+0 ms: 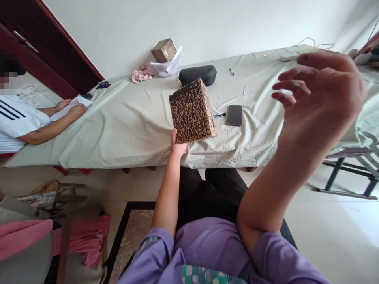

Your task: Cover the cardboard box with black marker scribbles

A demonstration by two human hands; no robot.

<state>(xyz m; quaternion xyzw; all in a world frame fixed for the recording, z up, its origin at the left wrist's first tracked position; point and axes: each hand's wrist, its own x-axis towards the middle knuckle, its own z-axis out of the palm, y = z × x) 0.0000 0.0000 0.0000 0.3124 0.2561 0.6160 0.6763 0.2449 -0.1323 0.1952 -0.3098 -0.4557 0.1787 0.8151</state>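
A cardboard box (pixel 191 112) covered in looping black marker lines is held tilted over the near edge of the cloth-covered table. My left hand (pixel 178 145) grips it from below, the thumb on its front face and the other fingers mostly hidden underneath. Off to the right, my right hand (pixel 322 86) is raised in the air with its fingers curled but apart, and nothing shows in it. There is a small dark spot on one fingertip. Behind the box's right side lie a black marker pen (pixel 219 115) and a smartphone (pixel 235 115).
A black zip case (pixel 198 75) lies behind the box. Farther back stand a clear plastic tub (pixel 168 69) with a small carton (pixel 164 50) on it, and a pink cloth (pixel 142 73). At left, a person (pixel 17 118) holds white paper. A chair with pink clothing (pixel 79 240) stands lower left.
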